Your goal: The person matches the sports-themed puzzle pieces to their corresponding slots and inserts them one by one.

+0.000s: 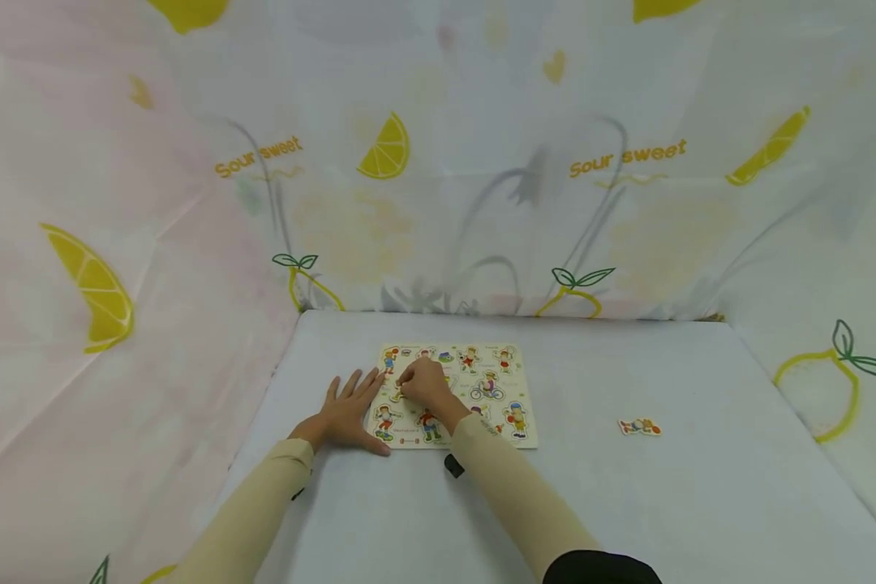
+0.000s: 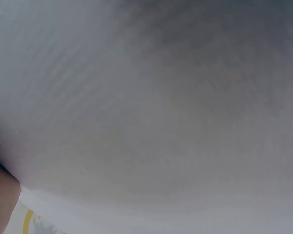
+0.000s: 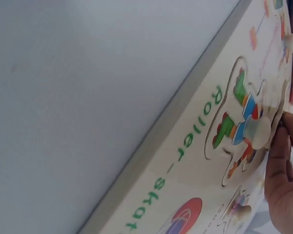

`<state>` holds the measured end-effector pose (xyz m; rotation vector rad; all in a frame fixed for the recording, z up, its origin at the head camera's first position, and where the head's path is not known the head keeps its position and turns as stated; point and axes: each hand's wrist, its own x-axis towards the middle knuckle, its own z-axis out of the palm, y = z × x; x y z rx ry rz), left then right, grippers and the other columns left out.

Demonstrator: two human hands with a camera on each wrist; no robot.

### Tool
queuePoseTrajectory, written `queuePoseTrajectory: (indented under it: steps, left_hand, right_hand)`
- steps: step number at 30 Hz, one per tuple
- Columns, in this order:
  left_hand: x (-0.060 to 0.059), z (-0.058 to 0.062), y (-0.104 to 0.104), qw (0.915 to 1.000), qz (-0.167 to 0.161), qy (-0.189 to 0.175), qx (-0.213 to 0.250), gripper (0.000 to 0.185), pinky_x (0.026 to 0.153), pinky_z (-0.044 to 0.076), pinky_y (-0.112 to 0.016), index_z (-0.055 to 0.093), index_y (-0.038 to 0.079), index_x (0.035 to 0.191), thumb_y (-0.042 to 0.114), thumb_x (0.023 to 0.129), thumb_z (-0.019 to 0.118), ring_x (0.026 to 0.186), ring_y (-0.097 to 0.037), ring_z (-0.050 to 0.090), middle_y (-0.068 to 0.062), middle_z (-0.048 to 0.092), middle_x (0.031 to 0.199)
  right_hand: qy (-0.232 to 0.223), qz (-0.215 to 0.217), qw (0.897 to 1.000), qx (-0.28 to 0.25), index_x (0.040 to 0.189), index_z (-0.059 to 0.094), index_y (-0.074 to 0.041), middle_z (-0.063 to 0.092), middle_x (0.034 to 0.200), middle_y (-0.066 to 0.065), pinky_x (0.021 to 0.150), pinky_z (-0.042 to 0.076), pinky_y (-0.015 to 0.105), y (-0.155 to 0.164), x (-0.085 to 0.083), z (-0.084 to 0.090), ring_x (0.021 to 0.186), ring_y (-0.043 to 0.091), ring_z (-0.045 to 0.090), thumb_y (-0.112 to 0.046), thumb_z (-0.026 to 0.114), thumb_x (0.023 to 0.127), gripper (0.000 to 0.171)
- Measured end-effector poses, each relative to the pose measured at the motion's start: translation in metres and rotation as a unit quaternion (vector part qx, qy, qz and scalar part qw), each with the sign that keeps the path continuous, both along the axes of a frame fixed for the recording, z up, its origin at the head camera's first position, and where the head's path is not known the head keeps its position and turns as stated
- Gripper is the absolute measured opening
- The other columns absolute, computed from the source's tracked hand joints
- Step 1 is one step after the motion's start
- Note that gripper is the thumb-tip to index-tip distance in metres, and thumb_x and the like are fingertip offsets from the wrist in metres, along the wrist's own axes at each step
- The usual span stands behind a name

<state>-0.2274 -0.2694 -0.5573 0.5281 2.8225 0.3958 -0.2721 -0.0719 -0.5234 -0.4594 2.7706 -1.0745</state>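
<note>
We see a white-covered table (image 1: 628,503) with a wooden puzzle board (image 1: 514,438) lying flat near its far middle, sports figures set in cut-outs. Our left hand (image 1: 346,415) lies flat with straight fingers on the board's left edge, seemingly to steady it. Our right hand (image 1: 425,384) curls down over a piece (image 1: 397,395) on the board's left half, apparently pinching it, though its knuckles hide the grip. One loose piece (image 1: 639,427) lies well apart to the right. The left wrist view shows only blur.
</note>
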Motion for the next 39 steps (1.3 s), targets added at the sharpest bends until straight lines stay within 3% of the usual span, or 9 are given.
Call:
queuePoseTrajectory:
  steps: [8,16,20,24,27,29,33,36,39]
  left_hand:
    - [-0.004,-0.009,-0.004,0.9999,0.002,0.008,-0.01,0.148,0.116,-0.011,-0.064,0.002,0.017,0.161,0.092,0.05,0.066,0.154,-0.037,-0.007,-0.005,-0.002,0.168]
    - [-0.004,-0.003,-0.004,0.9997,0.01,0.007,-0.02,0.147,0.117,-0.011,-0.064,0.002,0.019,0.161,0.092,0.05,0.066,0.154,-0.037,-0.008,-0.005,-0.003,0.168]
    - [-0.004,-0.002,-0.003,0.9998,0.004,0.015,-0.012,0.146,0.117,-0.01,-0.065,0.004,0.016,0.161,0.09,0.051,0.067,0.153,-0.039,-0.006,-0.007,0.0,0.168]
    - [0.0,0.001,-0.001,1.0,-0.003,0.008,0.002,0.146,0.115,-0.011,-0.068,0.007,0.013,0.16,0.088,0.052,0.07,0.153,-0.042,-0.003,-0.011,0.003,0.168]
    - [0.004,0.0,-0.001,0.9999,-0.004,0.009,0.006,0.145,0.115,-0.012,-0.067,0.008,0.013,0.16,0.088,0.053,0.069,0.153,-0.042,-0.004,-0.011,0.003,0.168]
    - [0.004,-0.002,0.0,1.0,-0.004,0.008,0.005,0.144,0.116,-0.012,-0.065,0.008,0.013,0.16,0.09,0.053,0.067,0.153,-0.041,-0.005,-0.01,0.002,0.168]
    - [0.002,-0.004,-0.001,0.9998,0.003,0.012,0.013,0.145,0.115,-0.012,-0.066,0.01,0.014,0.16,0.09,0.051,0.068,0.153,-0.041,-0.004,-0.011,0.004,0.168]
    - [0.0,-0.007,-0.003,0.9997,0.009,0.02,0.007,0.146,0.115,-0.012,-0.067,0.008,0.016,0.161,0.089,0.049,0.07,0.153,-0.04,-0.003,-0.009,0.004,0.168]
    - [-0.001,-0.013,-0.003,0.9997,0.009,0.022,-0.006,0.146,0.116,-0.01,-0.065,0.007,0.017,0.161,0.09,0.05,0.069,0.154,-0.038,-0.004,-0.007,0.003,0.168]
  right_hand:
    - [-0.011,-0.036,0.999,0.004,0.086,0.081,-0.006,0.078,0.088,0.007,0.055,0.052,0.023,-0.008,0.001,-0.005,0.072,0.017,0.069,-0.004,0.07,0.082,0.011]
    - [-0.002,-0.041,0.999,-0.023,0.093,0.08,-0.006,0.077,0.098,0.008,0.071,0.057,0.029,-0.005,0.005,-0.002,0.087,0.021,0.069,-0.007,0.075,0.082,0.012]
    - [-0.044,-0.063,0.995,-0.068,0.111,0.073,-0.003,0.072,0.103,0.01,0.074,0.055,0.031,-0.001,0.007,-0.003,0.089,0.021,0.065,-0.011,0.078,0.079,0.033]
    - [-0.094,-0.064,0.986,-0.122,0.139,0.05,-0.004,0.061,0.122,0.017,0.083,0.055,0.039,0.005,0.015,-0.006,0.105,0.027,0.062,-0.024,0.081,0.081,0.069]
    - [-0.075,-0.049,0.987,-0.13,0.149,0.036,-0.006,0.047,0.139,0.024,0.093,0.051,0.05,0.01,0.023,0.0,0.122,0.037,0.054,-0.038,0.077,0.085,0.082]
    - [-0.047,-0.036,0.992,-0.11,0.153,0.031,-0.01,0.036,0.149,0.025,0.101,0.046,0.057,0.014,0.03,0.006,0.133,0.042,0.044,-0.049,0.069,0.088,0.085]
    - [0.039,0.01,0.999,-0.006,0.159,0.019,-0.02,0.012,0.163,0.021,0.113,0.029,0.064,0.023,0.041,0.018,0.146,0.045,0.025,-0.067,0.052,0.09,0.09]
    - [0.093,0.038,0.992,0.08,0.16,0.01,-0.029,-0.005,0.167,0.015,0.118,0.017,0.064,0.031,0.044,0.019,0.152,0.041,0.013,-0.073,0.042,0.09,0.089]
    - [0.132,0.048,0.98,0.138,0.16,0.008,-0.031,-0.011,0.167,0.014,0.118,0.011,0.065,0.041,0.045,0.014,0.153,0.039,0.007,-0.073,0.041,0.09,0.088]
